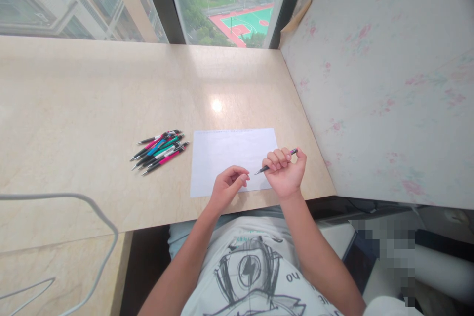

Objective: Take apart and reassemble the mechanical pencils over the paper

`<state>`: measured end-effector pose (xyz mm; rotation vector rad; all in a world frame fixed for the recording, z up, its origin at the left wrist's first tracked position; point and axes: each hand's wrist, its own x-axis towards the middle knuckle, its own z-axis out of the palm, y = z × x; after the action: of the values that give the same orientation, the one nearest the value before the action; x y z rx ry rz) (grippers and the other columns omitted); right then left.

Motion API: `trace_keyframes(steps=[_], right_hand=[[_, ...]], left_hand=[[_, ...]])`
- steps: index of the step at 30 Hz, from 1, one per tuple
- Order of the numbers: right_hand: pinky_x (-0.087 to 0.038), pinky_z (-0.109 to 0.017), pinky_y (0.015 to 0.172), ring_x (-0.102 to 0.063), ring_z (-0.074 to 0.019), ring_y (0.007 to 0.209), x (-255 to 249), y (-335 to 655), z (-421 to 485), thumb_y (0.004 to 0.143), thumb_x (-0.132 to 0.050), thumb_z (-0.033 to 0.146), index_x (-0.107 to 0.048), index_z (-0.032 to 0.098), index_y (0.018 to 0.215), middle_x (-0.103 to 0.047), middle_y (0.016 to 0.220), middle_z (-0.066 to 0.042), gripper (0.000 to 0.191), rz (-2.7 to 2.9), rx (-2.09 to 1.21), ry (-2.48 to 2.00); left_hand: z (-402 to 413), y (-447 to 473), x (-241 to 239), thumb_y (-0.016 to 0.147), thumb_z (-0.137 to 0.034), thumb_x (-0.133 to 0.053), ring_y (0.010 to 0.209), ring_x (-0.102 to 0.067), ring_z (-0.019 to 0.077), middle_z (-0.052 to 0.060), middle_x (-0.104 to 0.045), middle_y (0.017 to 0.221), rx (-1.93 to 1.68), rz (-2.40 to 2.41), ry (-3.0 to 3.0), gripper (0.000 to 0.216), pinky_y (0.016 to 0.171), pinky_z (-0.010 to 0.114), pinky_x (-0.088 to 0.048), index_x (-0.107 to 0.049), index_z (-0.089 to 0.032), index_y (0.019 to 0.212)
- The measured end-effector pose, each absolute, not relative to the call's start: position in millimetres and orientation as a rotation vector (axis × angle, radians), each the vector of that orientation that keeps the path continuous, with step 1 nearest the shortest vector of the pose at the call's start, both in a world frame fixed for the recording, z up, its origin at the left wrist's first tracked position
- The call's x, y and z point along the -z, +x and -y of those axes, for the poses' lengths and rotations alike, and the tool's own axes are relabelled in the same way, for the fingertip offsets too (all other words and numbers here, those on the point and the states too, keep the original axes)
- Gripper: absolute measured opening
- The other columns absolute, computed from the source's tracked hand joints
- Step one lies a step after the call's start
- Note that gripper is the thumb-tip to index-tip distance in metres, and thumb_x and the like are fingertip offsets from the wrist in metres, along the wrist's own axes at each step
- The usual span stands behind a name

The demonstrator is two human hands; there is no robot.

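My right hand (284, 173) is raised above the right part of a white sheet of paper (211, 153), its fingers wrapped round a dark pen (263, 170). The pen slants, with its metal tip down to the left and its purplish top end by my thumb. My left hand (230, 185) hovers over the paper's lower edge, just left of the pen tip and apart from it. Its fingers are curled, thumb and fingertips close together; anything between them is too small to make out. Left of the paper lies a pile of several similar pens (159, 150) in pink, blue, green, white and black.
The beige stone-look tabletop (74, 108) runs back to a window (229, 5). A floral-patterned wall (377, 74) borders it on the right. A grey cable (98, 212) loops over the lower left of the table.
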<state>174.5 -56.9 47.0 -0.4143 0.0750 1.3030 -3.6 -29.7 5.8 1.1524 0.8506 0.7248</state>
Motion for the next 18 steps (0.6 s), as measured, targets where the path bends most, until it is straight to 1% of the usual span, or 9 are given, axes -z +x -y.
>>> trace_keyframes(steps=[3, 6, 8, 9, 11, 12, 14, 16, 18], right_hand=[[-0.038, -0.025, 0.047, -0.031, -0.011, 0.049, -50, 173, 57, 0.088, -0.062, 0.044, -0.035, 0.023, 0.063, -0.028, 0.054, 0.007, 0.042, -0.051, -1.27, -0.488], [-0.044, -0.027, 0.051, -0.039, -0.0123, 0.053, -52, 171, 56, 0.09, -0.06, 0.046, -0.048, 0.025, 0.071, -0.036, 0.058, 0.005, 0.031, -0.014, -1.237, -0.554], [-0.048, -0.027, 0.054, -0.046, -0.0126, 0.059, -52, 172, 56, 0.088, -0.062, 0.034, -0.058, 0.027, 0.083, -0.048, 0.065, 0.004, 0.01, 0.005, -1.231, -0.552], [-0.049, -0.027, 0.054, -0.05, -0.0124, 0.062, -51, 173, 55, 0.086, -0.063, 0.025, -0.061, 0.027, 0.091, -0.054, 0.071, 0.003, 0.006, 0.011, -1.235, -0.546], [-0.05, -0.024, 0.054, -0.056, -0.0118, 0.071, -49, 177, 54, 0.08, -0.061, 0.011, -0.064, 0.028, 0.1, -0.064, 0.085, 0.001, 0.027, 0.009, -1.267, -0.553], [-0.05, -0.023, 0.054, -0.059, -0.0119, 0.077, -47, 179, 54, 0.079, -0.06, 0.008, -0.065, 0.028, 0.1, -0.067, 0.091, 0.0, 0.03, 0.0, -1.291, -0.568], [-0.052, -0.023, 0.056, -0.063, -0.0136, 0.087, -45, 181, 53, 0.083, -0.062, 0.013, -0.066, 0.027, 0.095, -0.069, 0.096, -0.002, 0.019, -0.026, -1.335, -0.619], [-0.054, -0.024, 0.06, -0.064, -0.0155, 0.091, -44, 182, 52, 0.089, -0.064, 0.028, -0.067, 0.025, 0.086, -0.07, 0.094, -0.002, 0.005, -0.025, -1.352, -0.669], [-0.053, -0.025, 0.059, -0.063, -0.0144, 0.08, -43, 182, 52, 0.091, -0.064, 0.041, -0.064, 0.023, 0.075, -0.067, 0.082, -0.001, 0.024, 0.038, -1.36, -0.708]], left_hand=[[30, -3, -7, 0.086, -0.038, -0.067, 0.069, -0.062, 0.0139, 0.004, -0.069, 0.08, -0.726, -0.856, 1.175, 0.022, 0.068, 0.027, -0.05, -0.069, -0.017, 0.092], [30, -4, -8, 0.088, -0.037, -0.065, 0.069, -0.062, 0.0148, 0.005, -0.069, 0.081, -0.742, -0.88, 1.262, 0.02, 0.068, 0.028, -0.05, -0.068, -0.017, 0.092], [29, -5, -8, 0.09, -0.035, -0.062, 0.072, -0.062, 0.0159, 0.005, -0.07, 0.084, -0.772, -0.907, 1.41, 0.018, 0.07, 0.03, -0.05, -0.068, -0.018, 0.092], [28, -5, -7, 0.091, -0.033, -0.06, 0.074, -0.062, 0.0165, 0.006, -0.07, 0.085, -0.793, -0.926, 1.516, 0.016, 0.072, 0.03, -0.05, -0.068, -0.019, 0.092], [25, -7, -5, 0.094, -0.028, -0.055, 0.082, -0.063, 0.0182, 0.007, -0.071, 0.091, -0.826, -0.957, 1.761, 0.015, 0.077, 0.032, -0.05, -0.068, -0.02, 0.095], [23, -8, -4, 0.094, -0.026, -0.052, 0.087, -0.063, 0.0194, 0.007, -0.071, 0.095, -0.829, -0.966, 1.887, 0.016, 0.081, 0.033, -0.05, -0.068, -0.021, 0.098], [19, -10, -1, 0.095, -0.022, -0.049, 0.099, -0.062, 0.0226, 0.01, -0.07, 0.105, -0.792, -0.98, 2.118, 0.021, 0.089, 0.038, -0.048, -0.067, -0.021, 0.105], [17, -12, 2, 0.095, -0.022, -0.05, 0.11, -0.058, 0.0266, 0.011, -0.068, 0.118, -0.71, -1.014, 2.302, 0.023, 0.095, 0.043, -0.045, -0.067, -0.022, 0.11], [16, -12, 5, 0.094, -0.024, -0.053, 0.116, -0.054, 0.0301, 0.012, -0.063, 0.13, -0.615, -1.067, 2.422, 0.024, 0.096, 0.047, -0.042, -0.067, -0.022, 0.113]])
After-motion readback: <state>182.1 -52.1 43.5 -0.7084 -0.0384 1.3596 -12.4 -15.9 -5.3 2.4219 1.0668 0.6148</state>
